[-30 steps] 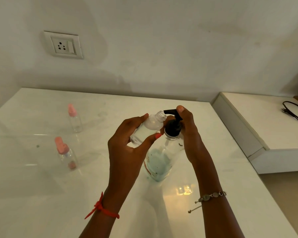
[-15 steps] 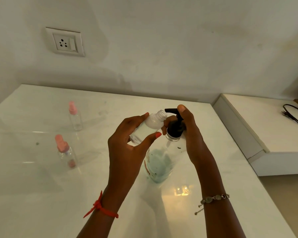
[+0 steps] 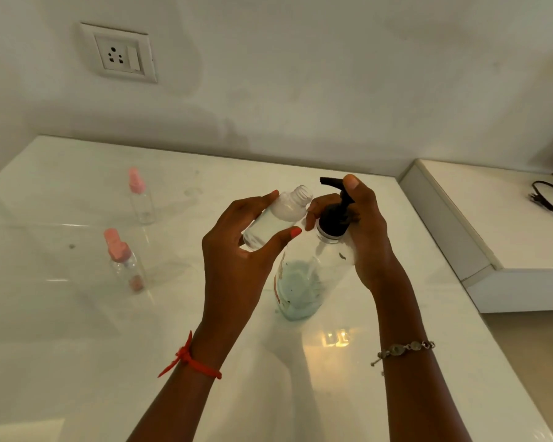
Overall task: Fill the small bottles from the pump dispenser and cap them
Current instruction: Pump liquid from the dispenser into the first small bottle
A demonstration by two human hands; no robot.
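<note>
Head view: the small clear plastic bottle [image 3: 275, 218], uncapped and tilted, is held in the air above the tabletop. Its threaded mouth is turned toward the nozzle of the black pump head [image 3: 334, 215], just beside it. The left hand [image 3: 237, 260] holds it, fingers and thumb curled round its body. The right hand [image 3: 364, 231] grips the neck of the large clear pump dispenser [image 3: 304, 275], forefinger lying on top of the pump. The dispenser stands on the glossy white tabletop [image 3: 77, 330] with what looks like a little pale blue-green liquid at its bottom.

The nozzle tip seems to sit above and behind the mouth rather than squarely over it, so a press now could run liquid down the bottle's shoulder or onto the fingers. The mouth is narrow, so a hard stroke may splash. With so little liquid, the pump may draw air and spit.

There is one dispenser and three small bottles: the open one in hand, plus the far pink-capped bottle [image 3: 139, 199] and the near pink-capped bottle [image 3: 125, 266], both standing well apart to the left. No loose cap shows. There is also one white wall socket [image 3: 120, 54] and one black cable [image 3: 549, 202].
</note>
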